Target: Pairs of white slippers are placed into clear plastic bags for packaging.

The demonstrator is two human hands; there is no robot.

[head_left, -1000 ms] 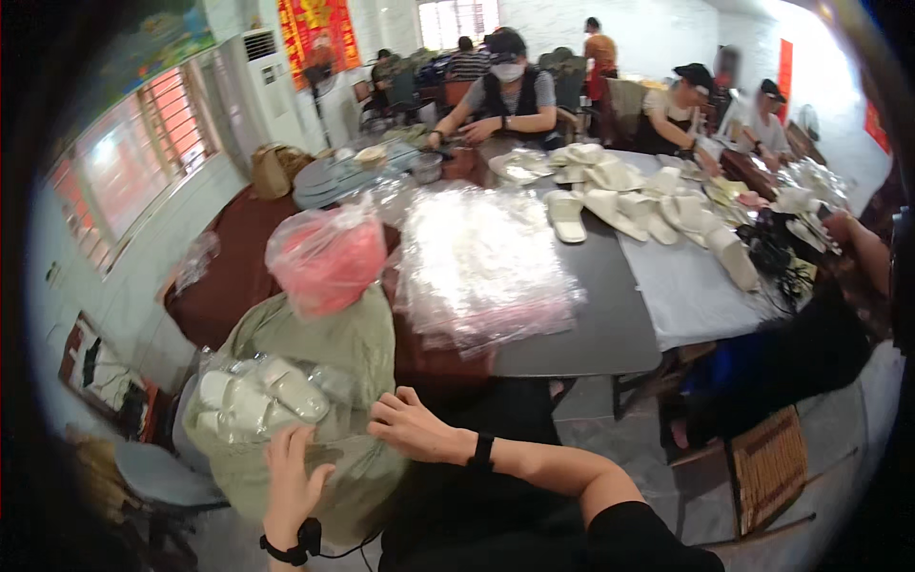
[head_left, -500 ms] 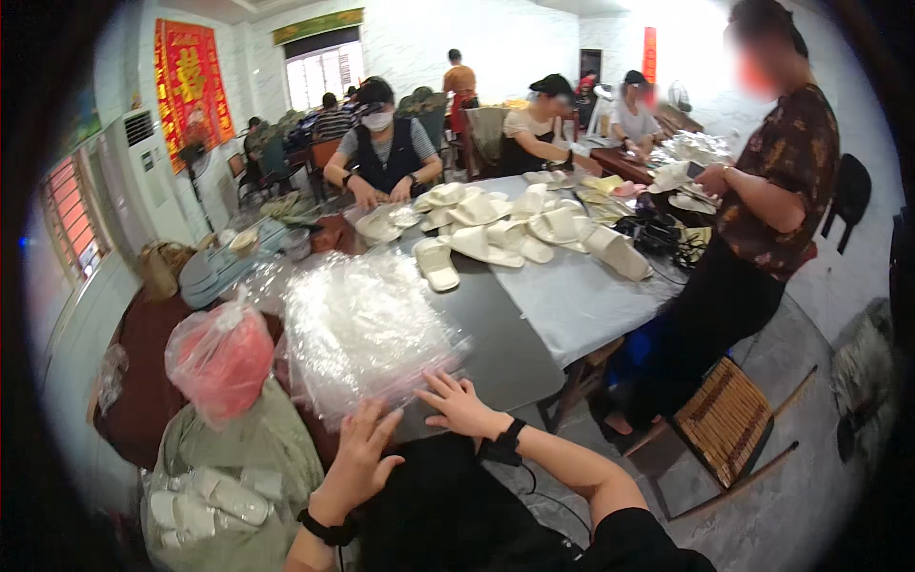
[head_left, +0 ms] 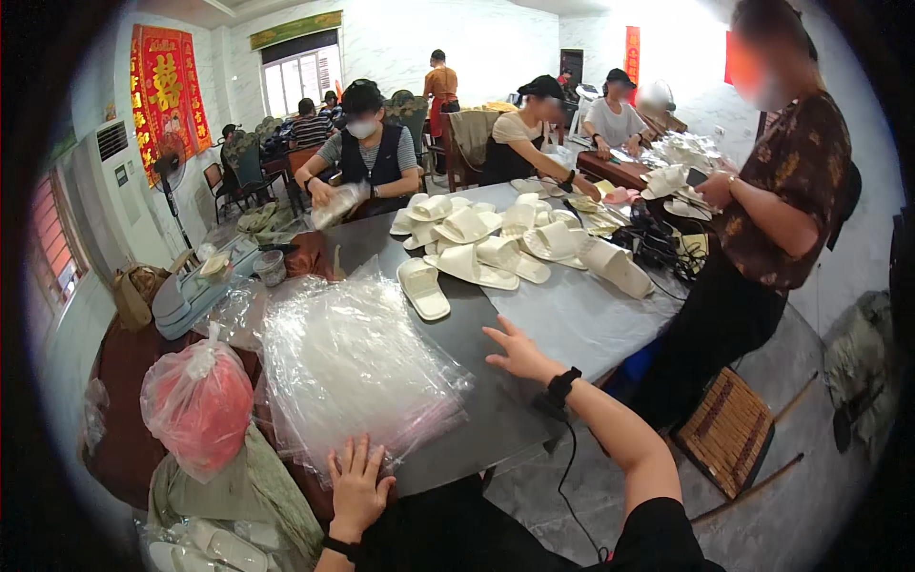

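My left hand (head_left: 358,486) lies with spread fingers on the near edge of a stack of clear plastic bags (head_left: 343,353), which have a pinkish strip along that edge. Over the grey tabletop (head_left: 477,391), my right hand (head_left: 519,351) reaches forward with its fingers apart and nothing in them. Beyond it is a heap of cream slippers (head_left: 515,238). One single slipper (head_left: 423,289) lies at the heap's near left, close to the bags. Both wrists wear black bands.
To the left stands a knotted clear bag of red material (head_left: 198,410); below it are bagged white slippers (head_left: 214,545). Across the table a masked person (head_left: 362,153) handles a bagged item. Another person (head_left: 777,181) stands at right beside a bamboo-seated chair (head_left: 729,429). Black cables (head_left: 658,238) lie on the table.
My right hand has moved off the bags' edge and forward to the right, toward the slippers. My left hand stays at the bags. The person opposite has lifted a bagged item.
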